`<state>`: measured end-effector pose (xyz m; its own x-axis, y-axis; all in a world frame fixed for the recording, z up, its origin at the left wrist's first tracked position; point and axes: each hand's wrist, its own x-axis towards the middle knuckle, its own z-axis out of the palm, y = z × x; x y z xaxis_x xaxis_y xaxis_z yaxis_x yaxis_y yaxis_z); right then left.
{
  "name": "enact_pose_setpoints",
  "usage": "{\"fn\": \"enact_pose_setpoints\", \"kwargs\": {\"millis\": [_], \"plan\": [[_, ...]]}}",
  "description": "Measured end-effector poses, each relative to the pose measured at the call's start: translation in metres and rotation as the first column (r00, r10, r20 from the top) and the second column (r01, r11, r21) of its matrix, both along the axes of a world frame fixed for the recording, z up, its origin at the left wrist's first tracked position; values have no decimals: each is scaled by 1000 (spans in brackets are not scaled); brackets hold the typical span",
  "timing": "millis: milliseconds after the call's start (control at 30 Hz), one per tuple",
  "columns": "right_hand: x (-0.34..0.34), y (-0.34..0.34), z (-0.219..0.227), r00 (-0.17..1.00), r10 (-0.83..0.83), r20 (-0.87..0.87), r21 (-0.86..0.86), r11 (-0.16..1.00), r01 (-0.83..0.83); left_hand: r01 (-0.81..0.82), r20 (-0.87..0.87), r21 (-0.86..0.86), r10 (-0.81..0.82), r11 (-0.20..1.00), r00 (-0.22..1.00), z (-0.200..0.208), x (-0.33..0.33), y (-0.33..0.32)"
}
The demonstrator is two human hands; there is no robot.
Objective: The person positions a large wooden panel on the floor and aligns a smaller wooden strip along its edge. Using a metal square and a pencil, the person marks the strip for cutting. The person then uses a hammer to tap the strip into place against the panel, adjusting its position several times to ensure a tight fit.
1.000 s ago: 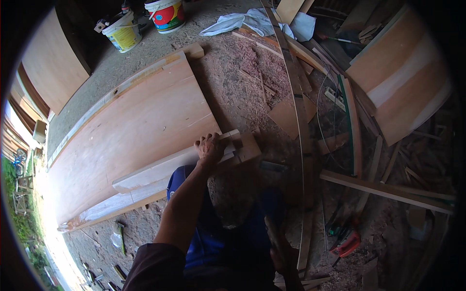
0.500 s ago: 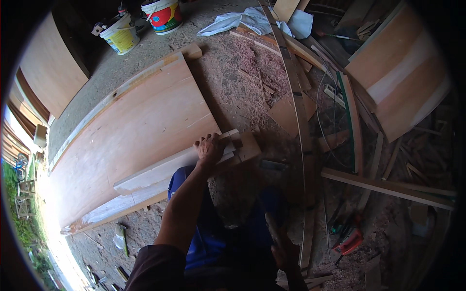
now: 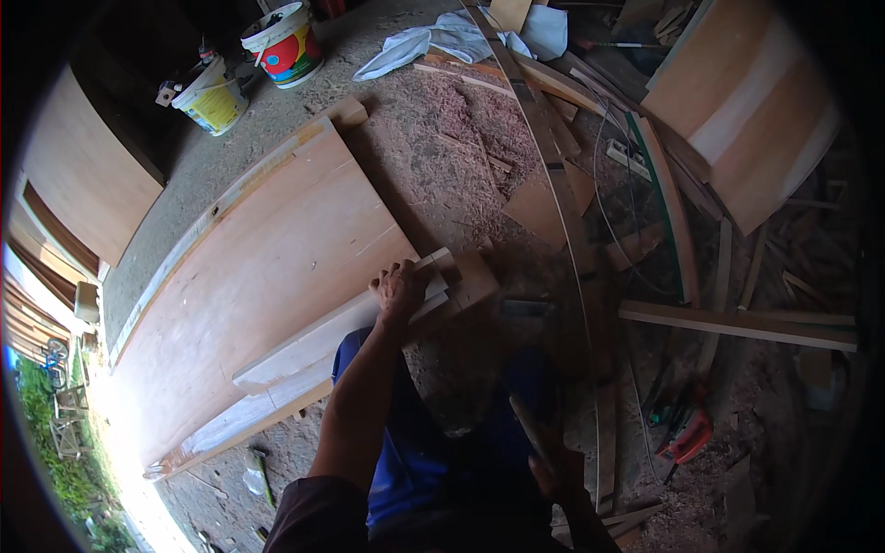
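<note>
My left hand [image 3: 398, 290] is closed over the upper edge of a pale wooden board [image 3: 309, 339], its fingers curled across the top near the right end. The board lies along the near edge of a large plywood panel [image 3: 267, 240], with a wooden block [image 3: 472, 278] beyond its right end. Low in the view, in deep shade, my right hand [image 3: 558, 475] is closed on a slim, flat, long thing [image 3: 529, 426] that points up and to the left. Its kind is too dark to make out.
Right of my knees, a long curved wooden strip [image 3: 567, 221] runs across the floor. Further right lie a red-and-black tool [image 3: 687, 438], timber pieces [image 3: 737, 324] and a power strip [image 3: 629, 158]. Wood shavings [image 3: 461, 129] cover the ground. Two buckets [image 3: 281, 51] stand at the back left.
The whole view has swung slightly, shifting the floor items. My left hand keeps its hold on the board. The slim thing in my right hand is seen a little further right.
</note>
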<state>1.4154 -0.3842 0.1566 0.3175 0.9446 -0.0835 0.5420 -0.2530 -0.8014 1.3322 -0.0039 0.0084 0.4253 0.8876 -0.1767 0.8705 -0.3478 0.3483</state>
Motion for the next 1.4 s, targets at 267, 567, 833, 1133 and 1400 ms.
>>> {"fn": "enact_pose_setpoints", "kwargs": {"millis": [267, 567, 833, 1133, 1400], "plan": [[8, 68, -126, 996, -84, 4, -29, 996, 84, 7, 52, 115, -13, 993, 999, -14, 13, -20], [2, 0, -23, 1000, -17, -2, 0, 1000, 17, 35, -27, 57, -34, 998, 999, -3, 5, -13], [5, 31, -74, 998, 1, 58, 78, 997, -6, 9, -3, 70, -8, 997, 1000, -5, -2, -7], [8, 63, -73, 988, -104, -114, -134, 987, 88, -7, 44, 121, 2, 993, 999, -11, 5, -21], [11, 31, -15, 965, 14, 261, 48, 998, -28, -21, -34, 89, 24, 996, 999, 1, 1, -8]]}}
